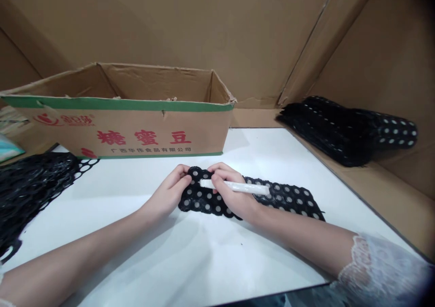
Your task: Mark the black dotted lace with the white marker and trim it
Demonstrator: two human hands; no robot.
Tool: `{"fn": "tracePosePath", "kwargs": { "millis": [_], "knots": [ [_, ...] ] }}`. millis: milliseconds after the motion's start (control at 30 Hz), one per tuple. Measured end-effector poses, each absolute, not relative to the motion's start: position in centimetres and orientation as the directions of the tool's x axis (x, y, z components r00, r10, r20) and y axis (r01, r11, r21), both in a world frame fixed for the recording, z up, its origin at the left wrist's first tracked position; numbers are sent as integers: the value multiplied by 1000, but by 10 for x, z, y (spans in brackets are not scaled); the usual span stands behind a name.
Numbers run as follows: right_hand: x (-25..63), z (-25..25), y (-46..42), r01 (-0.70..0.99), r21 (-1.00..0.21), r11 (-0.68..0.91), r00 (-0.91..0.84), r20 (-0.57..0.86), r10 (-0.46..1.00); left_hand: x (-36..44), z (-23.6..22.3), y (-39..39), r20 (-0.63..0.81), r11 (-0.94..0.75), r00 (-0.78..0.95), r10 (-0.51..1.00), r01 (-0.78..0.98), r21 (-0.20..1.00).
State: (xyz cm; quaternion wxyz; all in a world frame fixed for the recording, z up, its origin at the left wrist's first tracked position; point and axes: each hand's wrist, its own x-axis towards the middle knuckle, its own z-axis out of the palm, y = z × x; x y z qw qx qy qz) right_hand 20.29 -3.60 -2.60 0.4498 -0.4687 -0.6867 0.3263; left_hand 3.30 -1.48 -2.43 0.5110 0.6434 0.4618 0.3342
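Black dotted strip (208,197) is laid across white desk (204,261), cardboard box (163,130) set behind. Strip's left end is pinched by left hand (171,185), fingers closed. White pen-like tool (251,188) is held in right hand (234,197), fingers curled; whether strip is also gripped there cannot be told. Black mesh (37,184) is piled left, dotted sheets (350,130) right.

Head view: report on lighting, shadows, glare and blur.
Head view: soft shadow on the table below the left arm; head view: glints on the strip and mesh; head view: darkened right corners, right sleeve somewhat blurred; head view: box lettering mostly readable.
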Motion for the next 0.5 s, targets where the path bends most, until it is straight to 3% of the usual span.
{"fn": "tracePosePath", "kwargs": {
  "millis": [333,500],
  "knots": [
    [201,-23,-38,332,-870,365,-197,314,929,57,-28,-21,-20,0,137,990,141,990],
    [204,-24,-37,324,-882,343,-160,306,939,64,-33,-17,-36,39,126,991,-21,999]
  ]
}}
